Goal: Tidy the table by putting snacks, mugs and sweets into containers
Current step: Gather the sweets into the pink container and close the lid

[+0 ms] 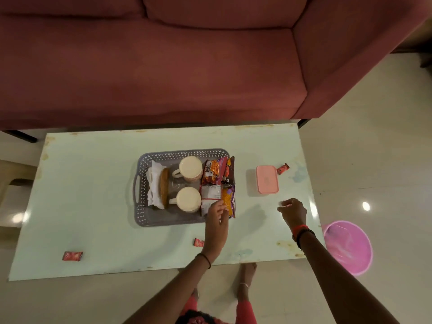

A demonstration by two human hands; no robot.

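A grey perforated tray (140, 183) on the pale table holds two white mugs (190, 168) (188, 198), a biscuit pack on white paper (164, 187) and several snack packets (214, 170). My left hand (216, 212) touches the nearest snack packet (228, 199) at the tray's right edge, fingers loosely bent. My right hand (293, 210) hovers right of the tray, pinching a small red sweet (284, 205). A closed pink box (267, 179) stands beyond it. More red sweets lie on the table: one by the box (282, 169), one near my left wrist (198, 242), one at front left (72, 256).
A maroon sofa (163, 66) runs along the table's far side. A pink bin (348, 246) stands on the floor off the table's right front corner. My feet (246, 279) are at the near edge. The table's left half (88, 195) is bare apart from one sweet.
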